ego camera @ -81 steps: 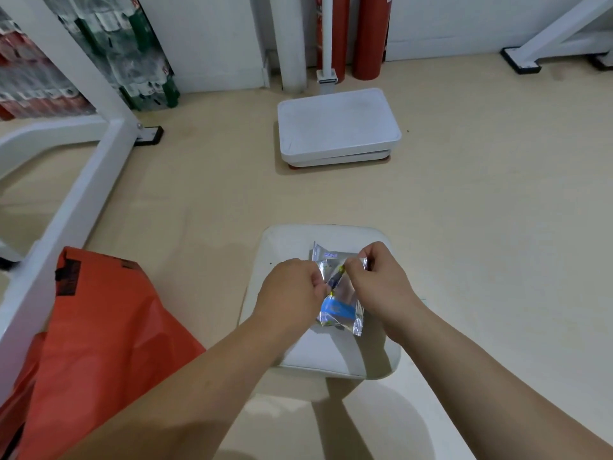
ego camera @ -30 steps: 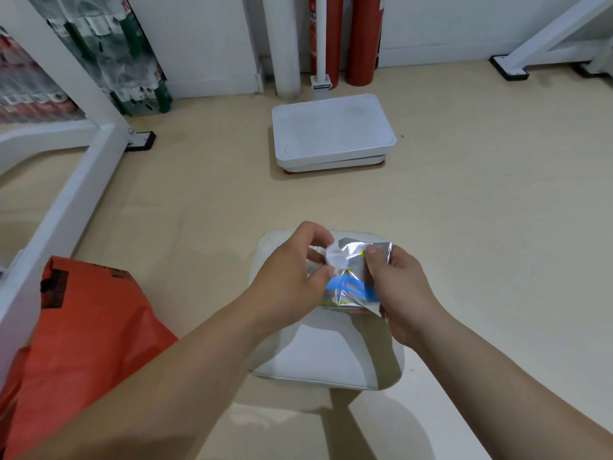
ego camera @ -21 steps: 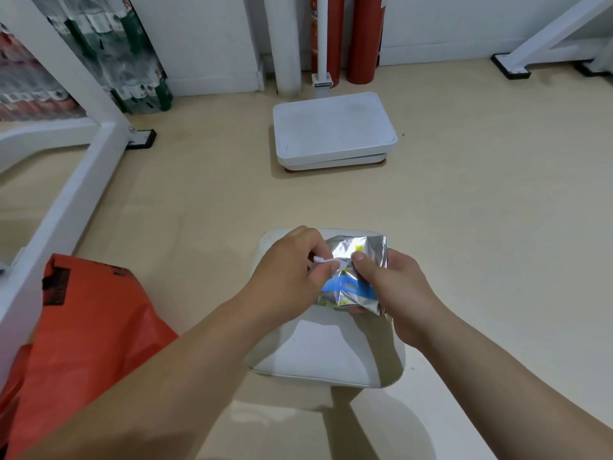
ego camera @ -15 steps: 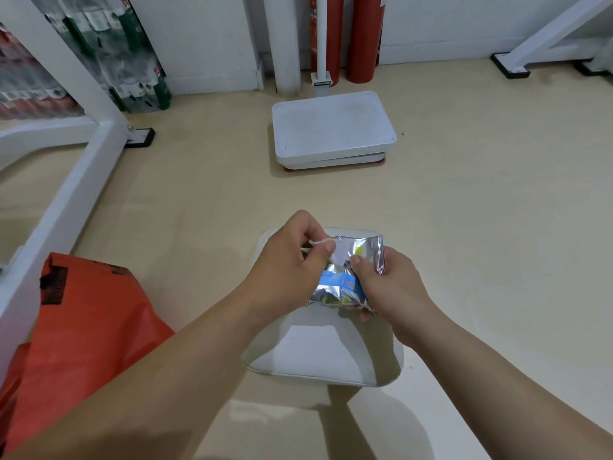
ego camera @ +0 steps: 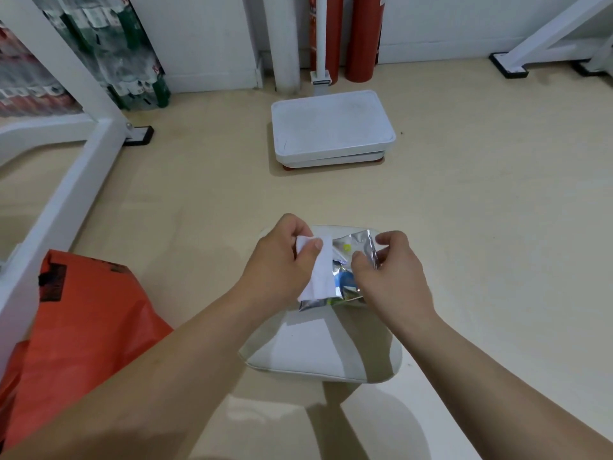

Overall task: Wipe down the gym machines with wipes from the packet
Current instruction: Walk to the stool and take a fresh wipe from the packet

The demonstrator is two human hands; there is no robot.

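We are pinching wipe [ego camera: 318,273] in left hand [ego camera: 282,260], gripping packet [ego camera: 356,247] in right hand [ego camera: 389,277] above seat pad [ego camera: 325,353] — aiming for slow, straight pull

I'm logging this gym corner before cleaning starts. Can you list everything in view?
wipe: one, white, against the packet's left side, pinched by the left hand
packet: one, silver with blue, above the seat pad, held by the right hand
seat pad: one, off-white, under the hands
platform scale: one, white, on the floor ahead
cylinders: two, red, upright at the back wall
bag: one, orange, lower left
near frame: one, white, left side
far frame: one, white, top right
bottle packs: several, clear and green, behind the near frame
left hand: one, pinching the wipe
right hand: one, gripping the packet
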